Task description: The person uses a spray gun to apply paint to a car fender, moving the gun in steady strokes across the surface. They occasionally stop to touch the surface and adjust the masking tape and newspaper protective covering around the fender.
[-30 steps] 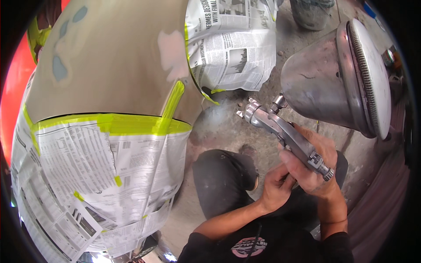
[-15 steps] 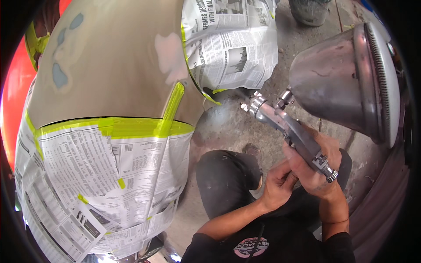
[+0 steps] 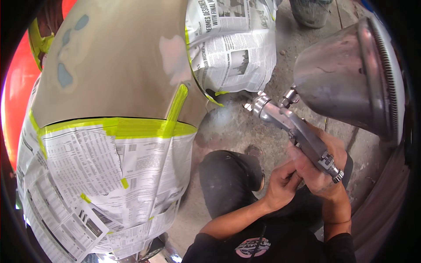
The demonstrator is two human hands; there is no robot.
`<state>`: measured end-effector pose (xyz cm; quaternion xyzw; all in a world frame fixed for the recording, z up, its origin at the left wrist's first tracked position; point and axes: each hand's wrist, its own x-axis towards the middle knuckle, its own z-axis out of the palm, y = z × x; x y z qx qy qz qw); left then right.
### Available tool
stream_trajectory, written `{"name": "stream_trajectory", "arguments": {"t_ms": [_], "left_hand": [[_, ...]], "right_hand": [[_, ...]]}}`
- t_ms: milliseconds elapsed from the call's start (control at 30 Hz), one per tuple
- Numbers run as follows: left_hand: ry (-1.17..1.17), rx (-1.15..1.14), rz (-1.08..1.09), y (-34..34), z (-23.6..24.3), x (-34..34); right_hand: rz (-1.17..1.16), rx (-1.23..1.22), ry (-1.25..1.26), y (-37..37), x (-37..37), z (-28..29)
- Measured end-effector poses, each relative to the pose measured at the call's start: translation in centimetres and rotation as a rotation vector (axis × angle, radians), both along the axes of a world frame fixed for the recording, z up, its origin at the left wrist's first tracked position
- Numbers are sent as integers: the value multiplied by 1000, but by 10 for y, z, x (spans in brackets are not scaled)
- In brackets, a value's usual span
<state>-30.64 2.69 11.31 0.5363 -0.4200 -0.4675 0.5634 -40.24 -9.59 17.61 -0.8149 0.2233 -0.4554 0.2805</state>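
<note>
My right hand (image 3: 320, 162) grips a metal spray gun (image 3: 285, 122), with its large metal cup (image 3: 333, 79) angled to the right. The nozzle points left toward a beige body panel (image 3: 114, 65) with grey-blue and pink patches, and a faint pale haze hangs below it. My left hand (image 3: 283, 184) is curled against the underside of my right hand; what its fingers hold is hidden. Newspaper sheets (image 3: 87, 166) and yellow-green tape (image 3: 149, 129) cover the panel's lower part, and more newspaper (image 3: 237, 39) covers the part beside it.
A dark bucket (image 3: 309, 11) stands at the top on the stained concrete floor (image 3: 228, 131). A red body part (image 3: 15, 101) lies at the far left. My bent knee (image 3: 223, 175) is below the gun, and dark reddish fabric (image 3: 377, 188) lies at the right.
The spray gun, cup and both hands have shifted slightly rightward in the picture. The panel and masking also appear a little further right, so the view moved slightly. Both grips look the same.
</note>
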Motion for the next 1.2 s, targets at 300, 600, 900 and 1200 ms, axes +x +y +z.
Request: {"name": "stream_trajectory", "arguments": {"t_ms": [300, 600, 900, 1200], "left_hand": [[14, -59, -15, -7, 5, 0], [-19, 28, -87, 5, -7, -3], [-782, 168, -756, 4, -24, 0], [-850, -46, -1024, -10, -103, -31]], "right_hand": [[-61, 236, -55, 7, 0, 5], [86, 136, -78, -1, -3, 13], [-86, 270, 2, -4, -13, 29], [-19, 212, -25, -2, -12, 26]]}}
